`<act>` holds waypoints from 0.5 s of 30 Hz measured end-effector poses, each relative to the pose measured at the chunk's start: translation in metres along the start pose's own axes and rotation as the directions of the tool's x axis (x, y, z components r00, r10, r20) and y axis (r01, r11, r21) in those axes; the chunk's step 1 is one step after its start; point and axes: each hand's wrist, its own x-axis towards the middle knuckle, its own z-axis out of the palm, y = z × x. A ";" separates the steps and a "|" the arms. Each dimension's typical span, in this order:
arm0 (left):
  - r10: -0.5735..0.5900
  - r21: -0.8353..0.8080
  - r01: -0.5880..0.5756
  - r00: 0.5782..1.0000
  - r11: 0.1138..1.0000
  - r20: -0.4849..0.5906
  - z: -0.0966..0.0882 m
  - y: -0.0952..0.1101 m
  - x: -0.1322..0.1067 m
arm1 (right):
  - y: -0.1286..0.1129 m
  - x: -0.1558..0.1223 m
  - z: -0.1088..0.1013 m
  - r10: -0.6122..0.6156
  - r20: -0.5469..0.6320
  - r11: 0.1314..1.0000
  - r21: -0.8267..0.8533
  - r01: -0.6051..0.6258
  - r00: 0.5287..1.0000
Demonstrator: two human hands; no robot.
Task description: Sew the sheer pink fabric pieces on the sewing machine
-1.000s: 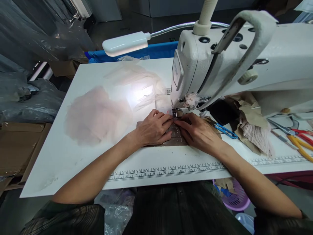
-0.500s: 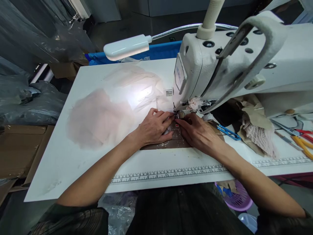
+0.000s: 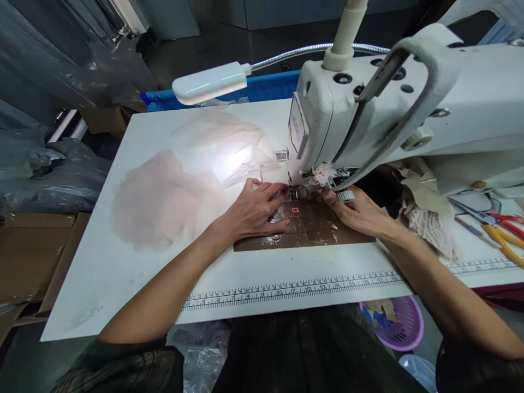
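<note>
One mass of pink tulle (image 3: 164, 199) lies left of the left hand (image 3: 257, 210), well apart from the right. Its long axis appears to slant from the far left toward the hand's fingertips, and its paler part spreads beyond them under the lamp (image 3: 210, 83). Whether any of it passes beneath the fingers cannot be told.

The left hand rests palm down, thumb spread away from the bent fingers on the brown plate (image 3: 315, 232). No grip is visible, though the fingertips are partly hidden. Just right of these tips stands the foot (image 3: 293, 192) of the machine (image 3: 315, 103); the left hand is the nearer of the two. The plate's long axis runs left to right, from under the left hand to just below the right, with a small red mark (image 3: 295, 210) in the gap between them.

Above that gap hangs a pale rosette (image 3: 323, 174). The right hand (image 3: 362, 213) lies right of the foot, fingers curled toward it; a ridged knob (image 3: 346, 196) covers part of them, so whether they pinch anything cannot be told. Right of this hand are scraps (image 3: 429, 218), then, farther out, orange-handled scissors (image 3: 501, 243).
</note>
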 end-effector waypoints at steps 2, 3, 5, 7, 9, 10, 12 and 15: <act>-0.004 -0.002 0.004 1.000 1.000 0.010 0.000 0.000 0.000 | -0.003 -0.003 0.000 -0.013 -0.002 1.000 0.020 0.013 1.000; -0.007 -0.006 0.007 1.000 1.000 0.015 0.000 -0.001 0.000 | -0.004 -0.005 0.000 -0.008 -0.008 1.000 0.026 0.009 1.000; -0.017 -0.021 0.018 1.000 1.000 0.021 0.000 -0.002 -0.001 | -0.004 -0.009 0.002 0.023 -0.027 0.999 0.028 -0.023 0.999; -0.030 -0.039 0.031 0.999 0.999 0.024 0.001 -0.004 -0.001 | -0.002 -0.011 0.006 0.076 -0.059 0.997 0.019 -0.075 0.995; -0.045 -0.055 0.046 0.999 0.997 0.029 0.002 -0.005 -0.001 | 0.000 -0.012 0.010 0.120 -0.096 0.993 0.009 -0.119 0.988; -0.052 -0.063 0.054 0.998 0.997 0.032 0.003 -0.006 -0.001 | 0.001 -0.012 0.012 0.130 -0.113 0.991 0.004 -0.130 0.985; -0.064 -0.077 0.067 0.997 0.995 0.044 0.005 -0.007 -0.002 | 0.003 -0.012 0.016 0.125 -0.132 0.992 -0.005 -0.126 0.983; -0.084 -0.088 0.089 0.994 0.992 0.066 0.004 -0.006 -0.001 | 0.001 -0.013 0.019 0.099 -0.124 0.994 -0.038 -0.105 0.987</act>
